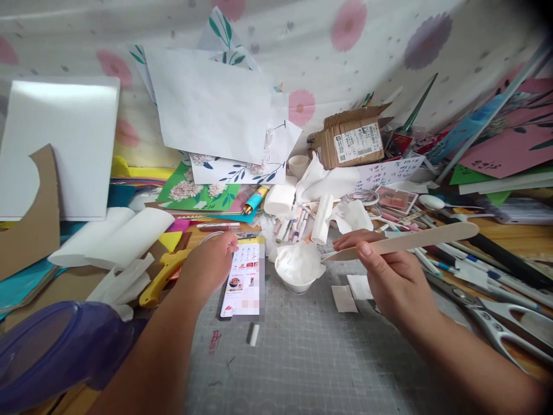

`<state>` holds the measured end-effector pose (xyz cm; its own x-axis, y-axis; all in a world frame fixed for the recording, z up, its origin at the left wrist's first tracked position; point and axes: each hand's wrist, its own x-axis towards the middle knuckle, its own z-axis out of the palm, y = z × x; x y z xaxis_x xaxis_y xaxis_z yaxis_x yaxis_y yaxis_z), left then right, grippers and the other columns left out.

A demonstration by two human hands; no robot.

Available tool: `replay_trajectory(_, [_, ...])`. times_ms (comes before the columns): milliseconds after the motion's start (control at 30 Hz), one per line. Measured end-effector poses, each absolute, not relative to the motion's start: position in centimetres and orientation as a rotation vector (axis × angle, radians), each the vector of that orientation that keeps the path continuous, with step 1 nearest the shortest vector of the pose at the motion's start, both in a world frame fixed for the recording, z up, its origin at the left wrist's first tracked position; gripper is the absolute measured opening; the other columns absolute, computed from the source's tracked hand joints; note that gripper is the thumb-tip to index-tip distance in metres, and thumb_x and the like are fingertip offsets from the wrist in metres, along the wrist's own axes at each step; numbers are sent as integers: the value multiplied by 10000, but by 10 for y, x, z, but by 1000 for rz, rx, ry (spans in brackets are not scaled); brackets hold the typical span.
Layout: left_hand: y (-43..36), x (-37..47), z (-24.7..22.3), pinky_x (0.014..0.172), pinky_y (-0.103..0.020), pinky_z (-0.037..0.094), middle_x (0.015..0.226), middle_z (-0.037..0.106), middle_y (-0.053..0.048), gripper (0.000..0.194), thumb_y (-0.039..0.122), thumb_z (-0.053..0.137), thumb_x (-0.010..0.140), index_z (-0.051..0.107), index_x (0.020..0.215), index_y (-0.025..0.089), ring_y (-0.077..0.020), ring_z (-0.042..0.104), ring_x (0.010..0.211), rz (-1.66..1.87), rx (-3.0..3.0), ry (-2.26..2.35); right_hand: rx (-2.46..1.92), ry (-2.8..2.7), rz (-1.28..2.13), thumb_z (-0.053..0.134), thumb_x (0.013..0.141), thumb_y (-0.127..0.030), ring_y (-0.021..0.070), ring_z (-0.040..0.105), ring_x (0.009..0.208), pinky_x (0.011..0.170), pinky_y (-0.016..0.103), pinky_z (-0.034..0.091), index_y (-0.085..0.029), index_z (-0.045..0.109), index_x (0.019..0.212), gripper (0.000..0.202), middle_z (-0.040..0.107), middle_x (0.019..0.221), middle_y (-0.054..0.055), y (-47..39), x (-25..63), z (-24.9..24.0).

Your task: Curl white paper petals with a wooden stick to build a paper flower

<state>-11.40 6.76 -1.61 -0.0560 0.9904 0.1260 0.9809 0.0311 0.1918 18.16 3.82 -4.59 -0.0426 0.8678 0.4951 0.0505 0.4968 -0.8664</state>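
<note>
A phone with a lit screen lies on the grey cutting mat. My left hand is at the phone's upper left edge, its fingers curled together; whatever they hold, if anything, is hidden. Between my hands stands a small white bowl lined with crumpled white material. My right hand is closed on a flat wooden stick, whose left end reaches the bowl's right rim. Small white squares lie on the mat beside that hand, and a short white piece rests below the phone.
Scissors and pens lie at the right. Paper rolls, a yellow tool and a purple object are at the left. A cardboard box and large white sheets stand behind.
</note>
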Motion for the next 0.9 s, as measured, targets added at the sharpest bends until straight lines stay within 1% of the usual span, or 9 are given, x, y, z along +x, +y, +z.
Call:
replay_trajectory(167, [68, -114, -16, 571, -332, 403, 833, 779, -48, 237, 223, 427, 874, 655, 828, 266, -278, 693, 726, 355, 2151, 2255, -848, -1499, 734, 541, 1001, -396, 211, 656, 899, 774, 344, 505, -269, 746, 911, 257, 713, 921, 34, 38, 181, -40])
replay_trajectory(333, [66, -112, -8, 639, -373, 458, 906, 784, -38, 224, 226, 428, 887, 646, 876, 277, -285, 708, 807, 527, 2160, 2306, -865, -1440, 649, 559, 990, -408, 222, 663, 878, 778, 360, 503, -263, 750, 905, 255, 722, 882, 35, 44, 189, -37])
replay_trajectory(467, [42, -96, -5, 717, -383, 511, 894, 750, -5, 142, 254, 486, 914, 627, 905, 267, -245, 696, 825, 1177, 2307, 2165, -906, -1406, 579, 556, 979, -455, 223, 658, 806, 723, 351, 502, -251, 749, 852, 309, 709, 805, 37, 50, 193, -32])
replay_trajectory(533, [19, -76, -7, 712, -373, 521, 787, 717, 15, 138, 170, 510, 878, 607, 871, 268, -211, 671, 748, 1400, 2640, 1792, -913, -1376, 591, 568, 962, -486, 219, 652, 783, 714, 344, 502, -233, 730, 810, 336, 700, 783, 38, 51, 192, -29])
replay_trajectory(567, [6, -63, -9, 672, -362, 516, 714, 700, 24, 167, 125, 519, 847, 594, 818, 271, -191, 644, 669, 1319, 2855, 1456, -916, -1363, 601, 572, 950, -512, 218, 648, 770, 713, 344, 503, -223, 717, 787, 362, 693, 767, 39, 52, 192, -28])
replay_trajectory(600, [-5, -48, -11, 652, -359, 521, 734, 718, 17, 202, 105, 509, 833, 618, 864, 272, -187, 635, 651, 1039, 3015, 1103, -916, -1357, 616, 581, 932, -543, 217, 644, 761, 714, 344, 504, -214, 704, 769, 387, 688, 756, 39, 52, 191, -27])
replay_trajectory(667, [-22, -17, -18, 626, -372, 528, 837, 750, -33, 270, 61, 467, 827, 641, 937, 236, -197, 628, 654, 859, 3058, 823, -925, -1349, 629, 573, 914, -590, 215, 637, 749, 712, 342, 504, -204, 686, 756, 432, 680, 745, 38, 53, 190, -27])
replay_trajectory(767, [-27, 22, -28, 682, -390, 591, 1166, 733, -110, 311, 36, 510, 813, 652, 1049, 180, -251, 691, 846, 398, 3119, 974, -936, -1337, 643, 563, 915, -587, 211, 630, 745, 702, 331, 496, -200, 666, 718, 447, 673, 733, 37, 55, 191, -28])
replay_trajectory(900, [-11, 44, -35, 776, -446, 606, 1310, 669, -181, 369, 69, 548, 855, 629, 1209, 139, -307, 696, 1001, -89, 2991, 1340, -921, -1315, 662, 563, 914, -567, 205, 621, 747, 706, 327, 495, -197, 655, 714, 431, 678, 746, 40, 58, 193, -29])
